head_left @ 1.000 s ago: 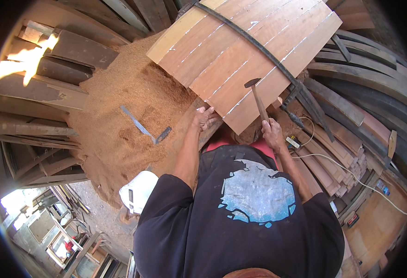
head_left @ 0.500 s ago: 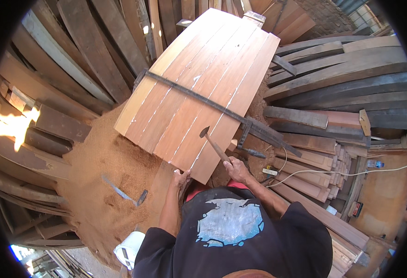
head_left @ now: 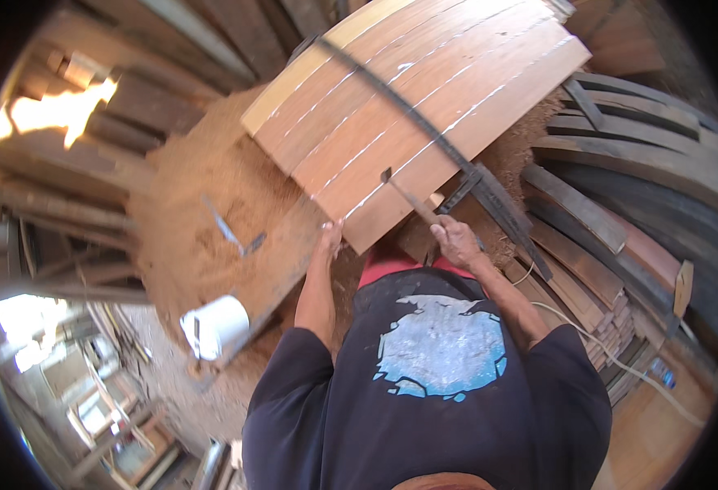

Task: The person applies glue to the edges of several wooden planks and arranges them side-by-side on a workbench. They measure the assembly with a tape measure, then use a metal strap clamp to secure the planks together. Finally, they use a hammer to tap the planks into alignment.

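A panel of several wooden boards (head_left: 351,139) lies before me, with lines of white glue along its joints. Across it runs a dark metal bar clamp (head_left: 401,102), its screw end beyond the panel's right edge. My right hand (head_left: 457,240) is closed around the wooden handle of a hammer (head_left: 414,201). The dark hammer head is over the panel's near right part, close to a glue line; whether it touches the wood I cannot tell. At the panel's near edge, my left hand (head_left: 331,238) is closed on the wood, its lower fingers partly hidden.
Another hammer (head_left: 228,229) lies on the sawdust (head_left: 187,175) to the left. A white bucket (head_left: 218,325) stands nearer, beside a plank. Timber (head_left: 628,151) is stacked on the right, and more boards lean at the far left. A pale cable (head_left: 612,359) trails along the right.
The view has turned and shifted, so the panel appears higher and further right, and more floor shows at left. Both hands keep their holds; the hammer stays over the same area of the panel.
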The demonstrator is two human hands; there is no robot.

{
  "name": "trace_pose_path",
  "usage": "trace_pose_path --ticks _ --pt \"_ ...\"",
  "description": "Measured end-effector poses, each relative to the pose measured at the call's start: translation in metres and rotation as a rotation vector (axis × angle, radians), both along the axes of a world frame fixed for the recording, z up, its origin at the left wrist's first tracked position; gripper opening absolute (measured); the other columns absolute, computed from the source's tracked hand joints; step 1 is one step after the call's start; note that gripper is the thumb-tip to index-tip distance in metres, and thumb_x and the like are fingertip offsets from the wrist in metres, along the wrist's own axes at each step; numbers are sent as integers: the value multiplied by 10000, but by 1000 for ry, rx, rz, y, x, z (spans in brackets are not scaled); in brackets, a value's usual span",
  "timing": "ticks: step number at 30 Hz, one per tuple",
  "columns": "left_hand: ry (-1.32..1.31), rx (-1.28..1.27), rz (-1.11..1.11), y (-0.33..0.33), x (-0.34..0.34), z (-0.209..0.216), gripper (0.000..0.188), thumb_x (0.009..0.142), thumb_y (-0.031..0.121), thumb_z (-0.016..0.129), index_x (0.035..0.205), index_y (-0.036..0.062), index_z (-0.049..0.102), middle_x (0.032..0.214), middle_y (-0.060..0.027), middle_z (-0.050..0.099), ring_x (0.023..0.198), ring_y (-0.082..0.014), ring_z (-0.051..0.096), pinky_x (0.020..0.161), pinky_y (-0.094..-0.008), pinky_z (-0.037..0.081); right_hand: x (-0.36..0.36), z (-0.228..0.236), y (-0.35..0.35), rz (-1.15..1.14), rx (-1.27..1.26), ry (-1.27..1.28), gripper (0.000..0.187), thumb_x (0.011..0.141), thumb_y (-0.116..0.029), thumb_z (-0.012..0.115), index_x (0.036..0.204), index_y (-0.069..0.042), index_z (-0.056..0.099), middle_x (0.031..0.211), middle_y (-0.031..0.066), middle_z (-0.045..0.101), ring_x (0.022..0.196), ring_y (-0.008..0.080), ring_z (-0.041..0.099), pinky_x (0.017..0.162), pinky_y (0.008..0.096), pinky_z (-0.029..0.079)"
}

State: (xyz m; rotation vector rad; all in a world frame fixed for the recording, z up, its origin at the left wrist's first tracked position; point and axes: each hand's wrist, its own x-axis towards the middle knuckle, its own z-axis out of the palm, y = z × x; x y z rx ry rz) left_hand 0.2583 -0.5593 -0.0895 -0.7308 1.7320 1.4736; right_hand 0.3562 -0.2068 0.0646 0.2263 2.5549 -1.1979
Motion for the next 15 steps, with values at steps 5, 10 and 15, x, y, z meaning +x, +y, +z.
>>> trace_pose_path --ticks 5,10,15 --pt "226 -44 -13 -10 18 -22 633 959 447 583 1345 -36 443 1407 -181 477 1251 -302 486 1044 -430 389 12 8 5 107 69 -100 386 993 -379 472 1175 -59 587 938 257 667 910 447 640 786 546 490" --pt "225 7 105 -11 30 -40 793 931 464 629 1418 -98 356 1488 -225 389 1399 -287 328 1134 -356 254 12 17 -32 105 -40 -47 408 997 -418 461 1170 -69 583 940 245 667 893 433 646 760 515 507" --pt "243 63 80 11 22 -8 650 938 420 638 1322 -79 473 1268 -136 572 1162 -192 493 996 -320 382 26 -5 -59 110 -9 200 408 993 -439 466 1037 -45 561 868 219 660 827 428 649 693 513 511"
